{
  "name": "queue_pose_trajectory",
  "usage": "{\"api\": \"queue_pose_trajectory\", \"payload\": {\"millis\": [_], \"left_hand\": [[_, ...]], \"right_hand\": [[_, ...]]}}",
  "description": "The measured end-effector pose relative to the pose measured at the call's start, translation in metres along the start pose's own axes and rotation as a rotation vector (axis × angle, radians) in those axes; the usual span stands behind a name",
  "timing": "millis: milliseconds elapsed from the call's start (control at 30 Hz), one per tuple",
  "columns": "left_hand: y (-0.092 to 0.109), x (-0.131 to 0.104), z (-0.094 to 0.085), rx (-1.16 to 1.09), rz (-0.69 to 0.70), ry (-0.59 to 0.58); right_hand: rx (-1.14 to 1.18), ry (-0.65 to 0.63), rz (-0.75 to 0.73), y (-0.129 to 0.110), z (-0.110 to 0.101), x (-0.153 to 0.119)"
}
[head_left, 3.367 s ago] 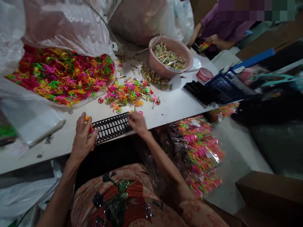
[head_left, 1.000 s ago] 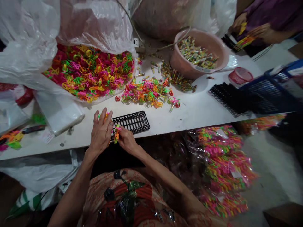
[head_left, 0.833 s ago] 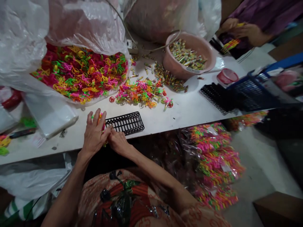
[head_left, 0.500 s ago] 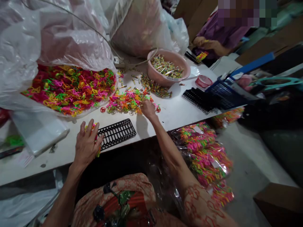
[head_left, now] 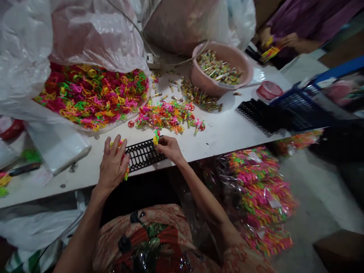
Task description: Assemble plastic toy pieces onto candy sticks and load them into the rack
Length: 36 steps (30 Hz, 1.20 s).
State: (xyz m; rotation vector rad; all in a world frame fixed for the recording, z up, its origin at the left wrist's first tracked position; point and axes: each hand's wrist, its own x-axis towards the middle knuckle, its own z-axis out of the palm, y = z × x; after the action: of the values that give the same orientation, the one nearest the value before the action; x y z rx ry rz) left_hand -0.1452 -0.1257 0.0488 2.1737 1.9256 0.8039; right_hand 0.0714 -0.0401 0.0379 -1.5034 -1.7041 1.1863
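A black slotted rack (head_left: 142, 154) lies at the table's front edge. Over its left end rests my left hand (head_left: 113, 163), fingers spread, with bright plastic pieces partly showing beneath it. My right hand (head_left: 170, 148) pinches a small yellow, green and pink plastic piece (head_left: 156, 137) just above the rack's right end. Behind the rack is a loose pile of colourful plastic pieces (head_left: 162, 115). A large clear bag (head_left: 93, 41), full of similar pieces, stands open at the back left.
A pink basin (head_left: 209, 84) holds small wrapped tubes. Black racks (head_left: 256, 115) and a blue basket (head_left: 307, 108) are at the right. Filled packets (head_left: 261, 189) lie below the table edge. Another person's hands (head_left: 288, 40) work at the back right.
My right hand has come back from the pile to the rack's right end, with a small plastic piece in its fingers. My left hand stays over the left end. The view has shifted slightly.
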Motion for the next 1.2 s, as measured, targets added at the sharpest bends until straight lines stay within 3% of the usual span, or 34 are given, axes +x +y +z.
{"api": "queue_pose_trajectory", "payload": {"millis": [67,167,267,367,533,667,767,867,933,1033,1100,1200], "left_hand": [[0.000,0.000,0.000,0.000,-0.010,-0.009],[-0.001,0.001,0.000,-0.002,-0.008,-0.014],[-0.001,0.001,0.000,-0.012,-0.002,-0.015],[-0.001,0.001,-0.001,-0.013,-0.012,-0.023],[0.002,0.001,-0.002,0.009,-0.016,-0.036],[0.005,0.003,-0.006,0.006,-0.023,-0.063],[0.004,0.002,-0.009,0.000,-0.025,-0.072],[0.002,0.002,-0.007,-0.019,-0.023,-0.053],[0.001,0.002,-0.005,-0.027,-0.024,-0.045],[0.002,0.003,-0.002,-0.026,-0.030,-0.037],[0.002,0.004,-0.001,-0.020,-0.029,-0.039],[0.002,0.006,0.001,-0.014,-0.020,-0.038]], "right_hand": [[0.154,-0.086,0.025,-0.001,0.024,-0.013],[0.177,-0.057,-0.031,-0.007,0.049,-0.021],[0.180,-0.042,-0.102,-0.016,0.063,-0.012],[0.181,-0.115,-0.135,-0.022,0.074,0.006],[-0.126,-0.210,-0.188,-0.028,0.077,0.022],[-0.465,-0.306,-0.304,-0.041,0.080,0.016],[-0.556,-0.379,-0.358,-0.047,0.082,0.012],[-0.520,-0.359,-0.364,-0.040,0.057,0.015],[-0.526,-0.180,-0.273,-0.029,0.020,0.022],[-0.706,0.179,0.011,-0.015,-0.043,0.038],[-0.836,0.179,0.149,-0.012,-0.071,0.050],[-0.912,0.093,0.234,-0.014,-0.086,0.060]]}}
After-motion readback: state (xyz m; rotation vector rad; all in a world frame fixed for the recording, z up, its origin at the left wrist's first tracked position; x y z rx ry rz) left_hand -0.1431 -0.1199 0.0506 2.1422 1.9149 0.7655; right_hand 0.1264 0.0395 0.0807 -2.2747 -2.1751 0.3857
